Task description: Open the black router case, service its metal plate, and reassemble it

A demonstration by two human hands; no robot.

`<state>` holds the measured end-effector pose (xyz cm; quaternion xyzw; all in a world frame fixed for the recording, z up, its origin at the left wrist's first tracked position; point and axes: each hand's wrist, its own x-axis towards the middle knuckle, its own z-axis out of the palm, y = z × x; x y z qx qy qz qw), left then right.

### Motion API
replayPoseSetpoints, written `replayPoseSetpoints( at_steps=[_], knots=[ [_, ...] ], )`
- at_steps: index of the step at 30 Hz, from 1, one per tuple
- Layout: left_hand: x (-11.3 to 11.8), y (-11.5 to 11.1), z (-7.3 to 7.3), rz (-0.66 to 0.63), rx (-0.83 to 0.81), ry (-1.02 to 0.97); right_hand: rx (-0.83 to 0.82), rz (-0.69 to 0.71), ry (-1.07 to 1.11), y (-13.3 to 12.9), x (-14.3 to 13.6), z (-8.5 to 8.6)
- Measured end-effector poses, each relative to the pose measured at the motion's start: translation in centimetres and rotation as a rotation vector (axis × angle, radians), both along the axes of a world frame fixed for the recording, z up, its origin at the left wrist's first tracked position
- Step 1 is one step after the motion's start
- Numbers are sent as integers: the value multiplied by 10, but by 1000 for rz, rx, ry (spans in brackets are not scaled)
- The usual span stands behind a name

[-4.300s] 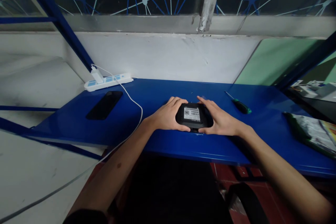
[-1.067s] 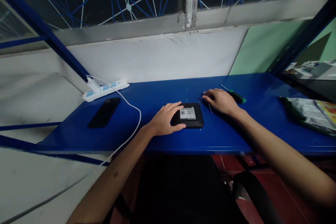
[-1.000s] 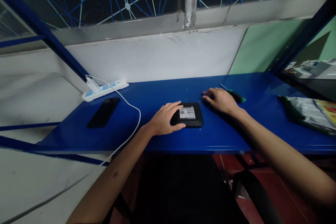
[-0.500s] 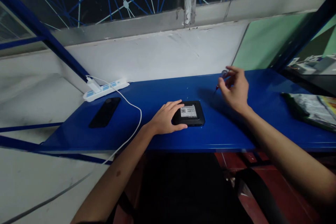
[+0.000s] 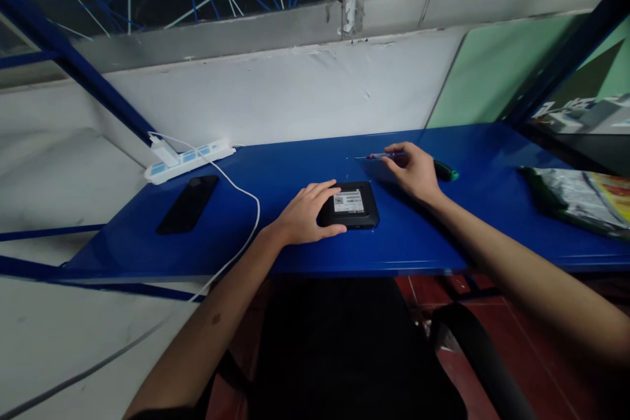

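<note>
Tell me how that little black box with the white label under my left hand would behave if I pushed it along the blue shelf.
The black box lies flat and low, so it probably slides rather than tips. Its rounded corners and the glossy blue shelf suggest it could skate easily. The left hand covers only its near-left edge, so a push there might also turn it.

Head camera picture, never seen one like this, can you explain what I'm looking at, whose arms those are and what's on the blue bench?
The camera sits on a person's head, looking down, so both arms are their own. The left hand rests on a small black device with a white label. The right hand holds a thin red-handled screwdriver low over the blue bench. A green-handled screwdriver, a black phone, a white power strip and a packet lie there too.
</note>
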<state>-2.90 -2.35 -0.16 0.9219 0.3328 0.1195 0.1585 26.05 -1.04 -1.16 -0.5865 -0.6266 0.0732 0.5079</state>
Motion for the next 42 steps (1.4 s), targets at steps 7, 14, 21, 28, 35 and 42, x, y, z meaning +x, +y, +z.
replayPoseSetpoints(
  at_steps=[7,14,21,28,35,42],
  knots=[
    [0,0,-1,2,-6,-16,-50,71,-9,2,-6,-6],
    [1,-1,1,10,-6,-9,-60,76,-39,2,-5,-7],
    [1,-2,3,12,-6,4,-54,85,-16,5,-3,-10],
    [0,-1,1,10,-10,0,-47,80,-9,4,-4,-7],
    [0,-1,1,6,-12,0,26,61,42,0,0,1],
    [0,-2,3,31,-48,21,81,137,343,4,12,6]
  ],
)
